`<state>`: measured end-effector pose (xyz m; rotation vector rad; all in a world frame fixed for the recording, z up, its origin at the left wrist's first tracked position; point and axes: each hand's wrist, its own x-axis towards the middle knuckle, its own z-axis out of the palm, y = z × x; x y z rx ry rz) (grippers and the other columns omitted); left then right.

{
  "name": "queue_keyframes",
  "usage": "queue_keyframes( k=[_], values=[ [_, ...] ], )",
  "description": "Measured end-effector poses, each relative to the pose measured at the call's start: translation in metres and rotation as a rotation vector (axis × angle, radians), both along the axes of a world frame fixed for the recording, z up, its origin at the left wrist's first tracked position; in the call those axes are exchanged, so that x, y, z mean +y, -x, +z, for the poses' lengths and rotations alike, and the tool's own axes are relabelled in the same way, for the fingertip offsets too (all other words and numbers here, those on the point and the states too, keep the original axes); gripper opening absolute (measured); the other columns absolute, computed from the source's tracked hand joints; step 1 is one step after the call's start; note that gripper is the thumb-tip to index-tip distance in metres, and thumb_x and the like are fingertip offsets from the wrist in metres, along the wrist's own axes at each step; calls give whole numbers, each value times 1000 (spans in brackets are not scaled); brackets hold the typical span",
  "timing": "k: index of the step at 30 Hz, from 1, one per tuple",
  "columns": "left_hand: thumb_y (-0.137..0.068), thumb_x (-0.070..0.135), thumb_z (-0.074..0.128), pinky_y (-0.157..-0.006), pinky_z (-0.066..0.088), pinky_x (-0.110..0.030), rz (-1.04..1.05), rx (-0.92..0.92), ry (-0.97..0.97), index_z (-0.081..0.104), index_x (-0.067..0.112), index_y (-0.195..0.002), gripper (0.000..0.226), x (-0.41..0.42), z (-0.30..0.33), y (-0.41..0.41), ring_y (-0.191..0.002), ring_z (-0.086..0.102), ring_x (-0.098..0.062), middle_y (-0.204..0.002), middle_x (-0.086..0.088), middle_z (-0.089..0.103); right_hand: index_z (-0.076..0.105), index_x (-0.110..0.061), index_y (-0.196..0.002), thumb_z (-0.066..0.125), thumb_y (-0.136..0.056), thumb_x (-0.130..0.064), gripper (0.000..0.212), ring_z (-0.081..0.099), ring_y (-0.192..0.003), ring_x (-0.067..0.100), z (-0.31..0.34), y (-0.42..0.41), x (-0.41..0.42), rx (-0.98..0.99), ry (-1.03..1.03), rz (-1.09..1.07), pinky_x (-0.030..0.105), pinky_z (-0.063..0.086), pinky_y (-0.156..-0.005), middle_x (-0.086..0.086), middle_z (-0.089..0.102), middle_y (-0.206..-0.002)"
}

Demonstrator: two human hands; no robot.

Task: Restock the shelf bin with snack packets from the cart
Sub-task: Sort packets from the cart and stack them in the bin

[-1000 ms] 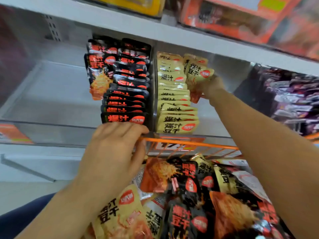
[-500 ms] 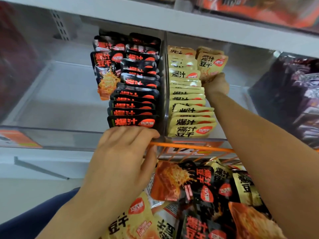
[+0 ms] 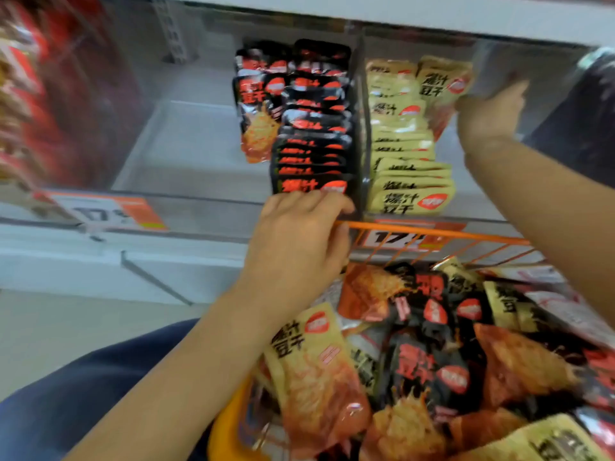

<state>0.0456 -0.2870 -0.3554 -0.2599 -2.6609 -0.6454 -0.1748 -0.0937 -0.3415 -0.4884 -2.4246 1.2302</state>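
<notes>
The clear shelf bin (image 3: 361, 104) holds a row of black snack packets (image 3: 312, 138) on the left and yellow snack packets (image 3: 404, 154) on the right. One yellow packet (image 3: 442, 83) stands upright at the back of the yellow side. My right hand (image 3: 487, 114) is right beside it, its thumb side against the packet's lower edge and its fingers stretched toward the bin's clear right wall. My left hand (image 3: 296, 247) grips the orange wire rim of the cart (image 3: 432, 232). The cart is heaped with several loose black and yellow packets (image 3: 429, 361).
Orange price tags (image 3: 133, 212) run along the shelf's front lip. A clear compartment (image 3: 186, 138) lies left of the black packets. Red goods (image 3: 30, 94) sit at far left, dark packets (image 3: 585, 128) at far right. Another shelf board (image 3: 432, 15) hangs above.
My right hand carried the yellow packet rightward and back, stood it behind the yellow row, and its fingers have spread away from it. The view shifted left. My left hand kept hold of the cart rim.
</notes>
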Motion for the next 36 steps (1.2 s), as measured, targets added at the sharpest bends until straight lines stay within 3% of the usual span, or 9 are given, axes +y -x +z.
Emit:
queue_keyframes(
  k=[6,8,11,15,17,22,25,30,36],
  values=[
    [-82,21,55,-84,35,-32,-27,-9,-87,67,17,-100,21,-4,-2,-1,-89,61,-22,-93,3,69,50,-22,-86,45,-75,-5,21,52,-73,-6,27,-92,-6,407,73,291,25,48,-76,-16,60,-82],
    [-84,20,55,-87,38,-33,-40,-3,-128,67,16,-102,22,-5,-2,-2,-90,62,-21,-94,3,69,50,-33,-73,45,-76,-1,33,49,-63,-11,39,-135,-13,384,34,445,12,41,-63,-28,56,-64],
    [-86,19,55,-89,41,-36,-39,16,-160,69,16,-103,22,-6,-2,-2,-91,62,-20,-96,3,70,54,-33,-69,46,-72,-3,31,52,-65,-3,50,-192,-27,218,-66,754,15,40,-63,-20,60,-66],
    [-86,19,55,-90,43,-39,-44,31,-191,69,16,-102,22,-7,-3,0,-91,63,-20,-95,3,70,67,-27,-86,51,-91,-29,17,63,-80,17,31,-230,-47,-381,-878,1112,33,49,-72,0,69,-88],
    [-86,18,54,-89,43,-39,-42,40,-196,69,16,-102,22,-7,-4,0,-90,62,-20,-94,3,70,65,-17,-90,47,-93,-49,37,61,-80,18,13,-248,-56,-578,-1024,1196,36,49,-71,4,65,-90],
    [-88,19,54,-89,42,-36,-46,50,-186,69,16,-103,22,-8,-3,-2,-91,62,-20,-94,3,70,54,-31,-85,71,-82,-41,19,59,-71,-2,-12,-264,-56,-918,-235,1057,14,44,-56,-14,61,-79],
    [-92,20,54,-87,48,-31,-63,-25,-428,70,14,-104,20,-12,-1,-3,-93,63,-10,-97,4,71,59,-17,-85,73,-82,-20,15,65,-73,10,-5,-260,-46,-936,191,903,23,52,-68,-7,62,-70],
    [-96,7,50,-84,50,-19,-137,-179,-1087,68,4,-101,19,-20,16,-7,-91,68,-10,-93,-4,73,59,-8,-87,76,-65,-21,30,66,-71,18,17,-255,-21,-712,474,764,30,54,-67,12,64,-81],
    [-85,33,62,-78,52,-20,-255,-395,-1091,66,21,-106,25,-13,35,-17,-88,67,-6,-94,5,72,57,6,-104,82,-58,-29,63,64,-79,23,43,-246,0,-549,590,708,26,57,-65,19,62,-94]
  ],
)
